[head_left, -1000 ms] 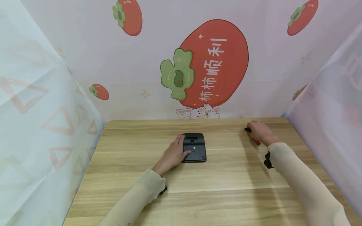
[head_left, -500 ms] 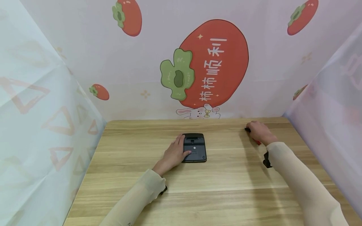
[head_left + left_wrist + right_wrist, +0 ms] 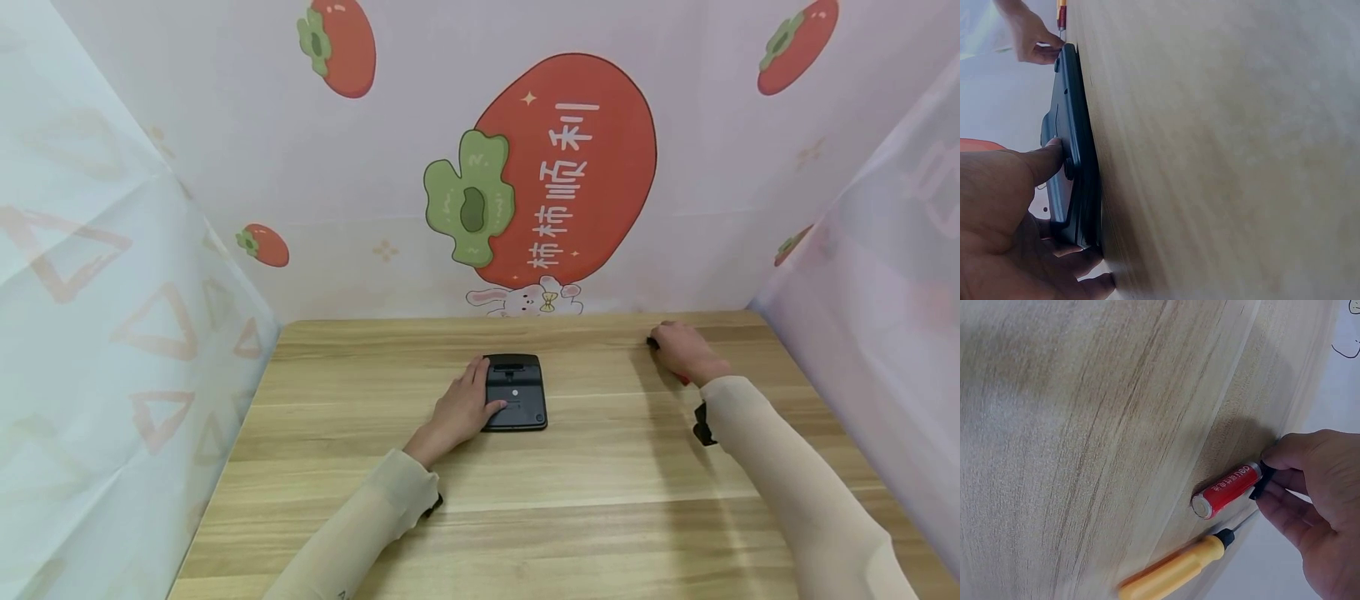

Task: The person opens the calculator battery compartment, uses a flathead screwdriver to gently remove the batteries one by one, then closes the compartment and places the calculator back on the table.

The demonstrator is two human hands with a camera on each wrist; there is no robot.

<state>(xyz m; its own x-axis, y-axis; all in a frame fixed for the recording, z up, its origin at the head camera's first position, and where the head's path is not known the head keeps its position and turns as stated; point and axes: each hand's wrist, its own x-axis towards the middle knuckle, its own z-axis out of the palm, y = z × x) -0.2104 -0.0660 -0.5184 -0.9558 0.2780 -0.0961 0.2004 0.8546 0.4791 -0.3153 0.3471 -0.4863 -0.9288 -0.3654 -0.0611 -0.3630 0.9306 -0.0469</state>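
A dark calculator (image 3: 517,400) lies back side up near the middle of the table, with an open slot near its far edge. My left hand (image 3: 462,406) grips it by its left side. In the left wrist view the thumb (image 3: 1047,159) presses on its back while the fingers lie along its edge. Far to the right, my right hand (image 3: 684,348) pinches a small black piece (image 3: 1263,481), low over the table. Right beside that piece, in the right wrist view, lies a red battery (image 3: 1227,489) with white lettering.
Near the battery is a screwdriver (image 3: 1175,572) with a yellow handle, its thin shaft running toward the right hand. The wooden table (image 3: 570,533) meets a printed back wall (image 3: 697,208), and white sheets rise at both sides.
My right hand and forearm have shifted slightly left with the small black piece. The left hand and the calculator have stayed in place.
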